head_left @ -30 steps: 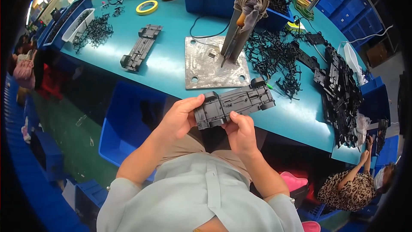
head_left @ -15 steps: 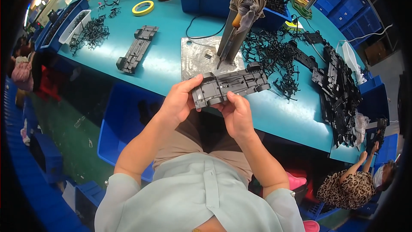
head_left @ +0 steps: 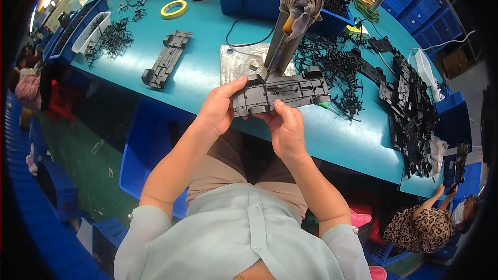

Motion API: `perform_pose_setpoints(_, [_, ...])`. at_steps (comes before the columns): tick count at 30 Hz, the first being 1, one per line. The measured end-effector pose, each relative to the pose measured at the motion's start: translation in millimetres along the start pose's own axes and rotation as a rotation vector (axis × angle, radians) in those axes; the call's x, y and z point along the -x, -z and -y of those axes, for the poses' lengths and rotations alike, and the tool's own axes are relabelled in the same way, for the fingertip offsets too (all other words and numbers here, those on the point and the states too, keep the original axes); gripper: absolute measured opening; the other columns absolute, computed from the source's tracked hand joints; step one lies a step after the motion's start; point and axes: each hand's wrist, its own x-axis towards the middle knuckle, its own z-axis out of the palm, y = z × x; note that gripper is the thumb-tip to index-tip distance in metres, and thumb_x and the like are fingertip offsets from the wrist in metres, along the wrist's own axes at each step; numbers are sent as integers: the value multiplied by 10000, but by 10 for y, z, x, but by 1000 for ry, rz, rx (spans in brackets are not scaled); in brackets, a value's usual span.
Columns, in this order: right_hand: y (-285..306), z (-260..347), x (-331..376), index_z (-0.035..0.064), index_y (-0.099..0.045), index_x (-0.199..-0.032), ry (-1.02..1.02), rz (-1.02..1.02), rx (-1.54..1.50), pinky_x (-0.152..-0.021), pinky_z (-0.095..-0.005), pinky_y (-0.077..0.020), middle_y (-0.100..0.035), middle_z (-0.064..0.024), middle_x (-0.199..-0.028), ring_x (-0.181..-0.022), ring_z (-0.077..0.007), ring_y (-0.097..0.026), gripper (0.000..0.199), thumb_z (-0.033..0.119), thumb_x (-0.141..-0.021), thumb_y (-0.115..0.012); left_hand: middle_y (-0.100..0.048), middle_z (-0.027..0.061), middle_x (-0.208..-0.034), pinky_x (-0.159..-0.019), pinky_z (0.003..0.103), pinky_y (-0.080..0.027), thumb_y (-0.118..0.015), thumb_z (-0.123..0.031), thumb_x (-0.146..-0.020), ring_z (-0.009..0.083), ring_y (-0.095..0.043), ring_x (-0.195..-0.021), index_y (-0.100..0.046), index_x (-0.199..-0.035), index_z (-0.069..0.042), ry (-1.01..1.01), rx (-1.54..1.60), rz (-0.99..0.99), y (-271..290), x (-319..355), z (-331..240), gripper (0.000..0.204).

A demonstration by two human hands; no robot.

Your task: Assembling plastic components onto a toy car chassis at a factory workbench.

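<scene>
A black plastic toy car chassis (head_left: 282,92) is held level between both hands above the table's near edge. My left hand (head_left: 220,106) grips its left end, thumb on top. My right hand (head_left: 286,124) pinches the near long side, thumb on the upper face and fingers underneath, partly hidden. Over the chassis, a soldering iron (head_left: 277,54) fixed to an upright post points its tip down at the part's left half; I cannot tell if they touch. Grey cloth (head_left: 303,2) wraps the top of the post. Behind the chassis lies a metal plate (head_left: 236,62).
A second chassis (head_left: 167,59) lies to the left, near yellow tape (head_left: 174,9). Black small parts fill a blue bin (head_left: 238,4) and lie in a pile (head_left: 332,57). Chassis are heaped (head_left: 407,109) at right. A co-worker (head_left: 423,225) sits at lower right.
Both hands have moved the chassis slightly away from me and up, bringing it beneath the iron's tip. The grip is the same. The co-worker's hands at right have shifted a little.
</scene>
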Motion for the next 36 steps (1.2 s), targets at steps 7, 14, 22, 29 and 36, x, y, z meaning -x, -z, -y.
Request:
perform_pose_setpoints(7, [-5, -1, -17, -79, -628, -972, 16, -7, -5, -861, -349, -497, -657, -125, -992, -926, -199, -625, 326, 196, -926, -459, -671, 69, -914, -563, 280, -479, -584, -316, -909, 146, -643, -745, -624, -1052, -16, -42, 6, 35, 4, -14, -63, 335])
perform_pose_setpoints(14, [7, -35, -8, -71, -566, -1079, 26, 14, 10, -855, -374, -508, -633, -135, -1051, -957, -222, -620, 302, 162, -922, -455, -664, 94, -965, -665, 292, -518, -579, -277, -916, 160, -650, -820, -614, -1064, 14, -72, 81, 34, 31, -61, -20, 329])
perform_pose_setpoints(22, [-33, -2, 7, -70, -568, -1070, 31, 0, 24, -847, -373, -518, -633, -135, -1044, -952, -220, -623, 296, 164, -921, -466, -658, 119, -998, -770, 306, -531, -588, -253, -911, 175, -653, -873, -606, -1067, 43, -77, 113, 51, 39, -69, -23, 334])
perform_pose_setpoints(29, [-13, -12, -7, -76, -572, -1062, 36, -10, 37, -848, -364, -523, -636, -139, -1032, -935, -215, -630, 299, 169, -919, -475, -657, 118, -997, -773, 303, -531, -588, -247, -911, 174, -652, -875, -609, -1065, 40, -54, 94, 48, 25, -66, -42, 326])
perform_pose_setpoints(36, [-37, 2, -8, -82, -578, -1050, 48, -7, 76, -853, -364, -523, -638, -144, -1026, -931, -216, -632, 305, 175, -917, -483, -658, 111, -994, -759, 300, -535, -590, -254, -912, 171, -651, -875, -610, -1070, 30, -48, 84, 62, 34, -47, -71, 326])
